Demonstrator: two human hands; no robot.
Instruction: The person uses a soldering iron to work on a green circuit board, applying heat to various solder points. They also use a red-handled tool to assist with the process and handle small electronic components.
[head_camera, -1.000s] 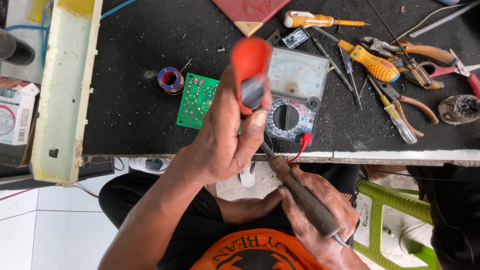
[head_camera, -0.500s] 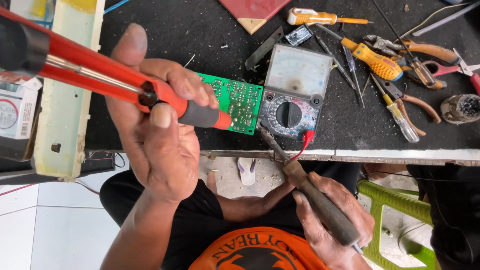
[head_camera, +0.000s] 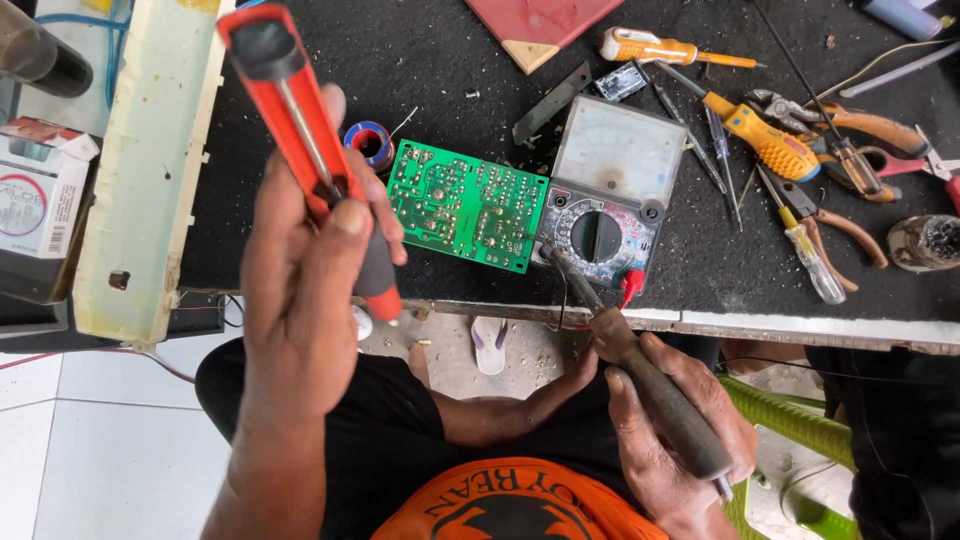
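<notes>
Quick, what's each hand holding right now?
Left hand: closed around the red desoldering pump.
Right hand: closed around the soldering iron.

We see a red desoldering pump (head_camera: 310, 150) with a black plunger top and a black grip. The circuit board (head_camera: 467, 204) is bright green, speckled with silvery solder dots. The soldering iron (head_camera: 650, 385) has a dark brown handle. The multimeter (head_camera: 608, 190) is grey with a pale dial face. The counter (head_camera: 300, 60) is black. Orange-and-yellow screwdrivers (head_camera: 765, 140) lie on it, beside a red tile (head_camera: 545, 22).
</notes>
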